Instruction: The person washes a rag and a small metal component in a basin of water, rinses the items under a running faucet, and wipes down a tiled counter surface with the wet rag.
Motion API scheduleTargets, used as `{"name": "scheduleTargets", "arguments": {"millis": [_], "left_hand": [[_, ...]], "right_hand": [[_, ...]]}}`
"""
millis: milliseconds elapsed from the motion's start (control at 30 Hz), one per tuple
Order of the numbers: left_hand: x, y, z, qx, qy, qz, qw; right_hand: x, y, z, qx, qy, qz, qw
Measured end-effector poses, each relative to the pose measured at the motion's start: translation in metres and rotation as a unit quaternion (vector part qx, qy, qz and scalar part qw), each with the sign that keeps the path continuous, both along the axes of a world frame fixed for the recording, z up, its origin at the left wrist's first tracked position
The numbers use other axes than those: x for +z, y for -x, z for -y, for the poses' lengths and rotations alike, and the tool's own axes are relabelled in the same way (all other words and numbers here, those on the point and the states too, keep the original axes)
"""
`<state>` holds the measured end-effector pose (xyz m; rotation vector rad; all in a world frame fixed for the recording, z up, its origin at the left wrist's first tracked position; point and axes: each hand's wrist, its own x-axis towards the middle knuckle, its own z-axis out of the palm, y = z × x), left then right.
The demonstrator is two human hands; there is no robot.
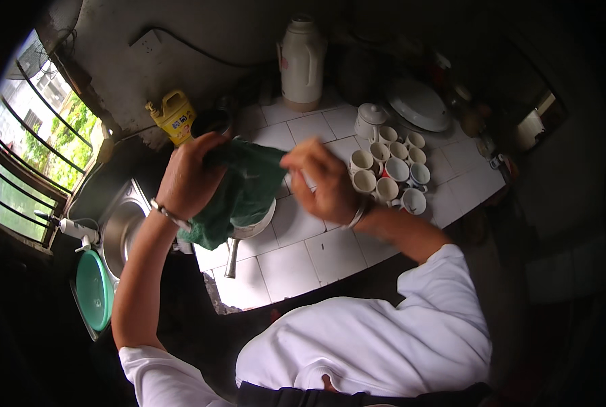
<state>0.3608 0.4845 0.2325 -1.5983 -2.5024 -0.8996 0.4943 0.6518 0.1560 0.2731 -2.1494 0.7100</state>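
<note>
A dark green cloth [247, 178] hangs between my two hands over the white tiled counter. My left hand [193, 173] grips its upper left part, and my right hand [323, 180], slightly blurred, pinches its upper right corner. Below the cloth, a metal pan [254, 227] shows its rim and a handle that points towards me; the cloth hides the rest of it. Right of my right hand stand several mugs [387, 188] in a close group, open side up, with a lidded white mug [370, 119] behind them.
A thermos flask [303, 66] stands at the back of the counter [318, 254]. Nearby are a yellow detergent jug [173, 117], a dark round container [212, 122] and an enamel basin [419, 104]. At left are a steel sink [122, 229], a green plastic basin [93, 290] and a barred window.
</note>
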Motion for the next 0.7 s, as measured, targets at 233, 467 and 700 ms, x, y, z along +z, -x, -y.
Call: {"name": "scheduleTargets", "arguments": {"millis": [233,467,700], "left_hand": [[0.02,-0.035,-0.062,-0.169,0.061,-0.063,0.982],[0.008,-0.051,-0.069,-0.155,0.175,-0.102,0.967],[0.007,-0.032,-0.06,-0.112,0.113,-0.089,0.983]], "right_hand": [[-0.068,0.062,-0.007,0.169,0.411,0.118,0.888],[-0.076,0.047,-0.017,0.422,0.504,0.229,0.718],[-0.087,0.049,-0.077,0.301,0.517,0.356,0.718]]}}
